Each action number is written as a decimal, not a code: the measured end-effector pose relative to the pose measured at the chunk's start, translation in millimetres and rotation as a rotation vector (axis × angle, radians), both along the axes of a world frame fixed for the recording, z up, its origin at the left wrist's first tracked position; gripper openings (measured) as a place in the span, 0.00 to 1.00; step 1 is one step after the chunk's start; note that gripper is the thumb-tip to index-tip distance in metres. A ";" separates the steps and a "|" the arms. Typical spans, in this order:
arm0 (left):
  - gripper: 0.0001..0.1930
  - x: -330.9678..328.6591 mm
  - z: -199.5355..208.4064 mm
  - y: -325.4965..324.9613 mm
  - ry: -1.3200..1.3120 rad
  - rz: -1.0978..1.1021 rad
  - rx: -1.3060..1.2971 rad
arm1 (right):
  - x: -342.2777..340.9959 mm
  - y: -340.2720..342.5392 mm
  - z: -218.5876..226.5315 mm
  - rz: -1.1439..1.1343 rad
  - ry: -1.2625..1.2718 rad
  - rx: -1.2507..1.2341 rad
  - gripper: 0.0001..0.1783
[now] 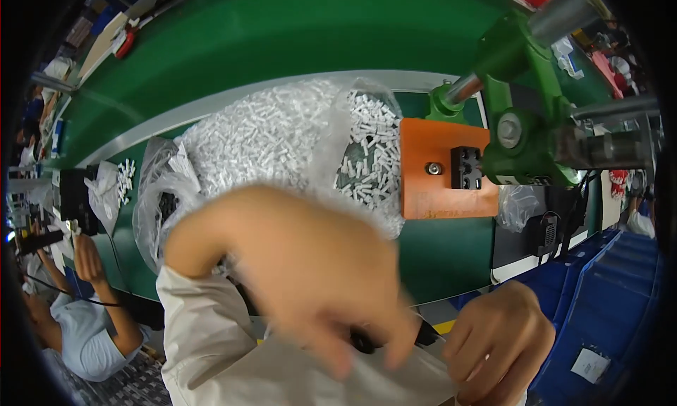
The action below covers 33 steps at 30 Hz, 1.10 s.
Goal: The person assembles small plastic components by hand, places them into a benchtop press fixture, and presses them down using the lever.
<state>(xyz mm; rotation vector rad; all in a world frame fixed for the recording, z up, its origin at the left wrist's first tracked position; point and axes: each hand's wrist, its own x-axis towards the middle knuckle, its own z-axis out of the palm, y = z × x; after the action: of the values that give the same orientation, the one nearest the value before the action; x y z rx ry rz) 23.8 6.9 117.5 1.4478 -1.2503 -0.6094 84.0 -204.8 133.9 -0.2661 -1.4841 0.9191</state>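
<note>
My left hand (317,258), smeared by motion, reaches across in front of the plastic bag with its fingers pointing down. A small dark thing (362,340) shows between its fingertips; whether they touch it I cannot tell. At the lower right, my right hand (504,339) is closed, its fingers curled, with a tiny pale bit (486,357) at them that I cannot identify. Small white plastic parts (261,138) fill the clear bag (151,208), and more lie loose (374,145) beside it. An orange plate (423,194) carries a black slotted block (465,168).
A green hand press (522,131) with metal bars stands over the plate's right side. Blue bins (613,314) are at the lower right. On the left, another person (92,335) sits with a raised hand, near white parts (125,177). The bench (317,39) is green.
</note>
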 end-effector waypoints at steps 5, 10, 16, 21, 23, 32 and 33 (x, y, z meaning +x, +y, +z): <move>0.08 55.1 -66.3 -13.9 -0.072 0.967 0.162 | -14.2 14.0 0.2 0.029 0.152 -0.105 0.19; 0.11 55.7 -103.2 -16.8 -0.509 1.177 0.378 | -43.5 33.2 -17.4 -0.370 -0.148 -0.013 0.21; 0.13 45.1 -134.4 -10.2 -0.804 1.339 0.471 | -19.4 49.9 -16.0 -0.383 -0.316 0.162 0.17; 0.14 68.1 -125.9 -30.4 -0.805 1.303 0.437 | 3.0 56.3 5.1 -0.398 -0.376 0.247 0.18; 0.14 48.4 -132.9 -16.3 -0.713 1.316 0.519 | -22.5 70.8 -13.4 -0.515 -0.171 0.202 0.17; 0.10 48.6 -135.6 -15.0 -0.610 1.345 0.721 | -76.0 43.5 -1.9 -0.927 0.326 -0.369 0.13; 0.09 53.6 -131.9 -20.8 -0.583 1.322 0.737 | -75.4 57.7 0.1 -0.915 0.341 -0.361 0.13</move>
<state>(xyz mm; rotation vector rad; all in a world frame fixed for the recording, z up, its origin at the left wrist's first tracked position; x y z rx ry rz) 77.4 -13.9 -14.4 2.7435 -0.1631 0.3565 8.6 -147.1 133.9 -0.9151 -0.7252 0.4318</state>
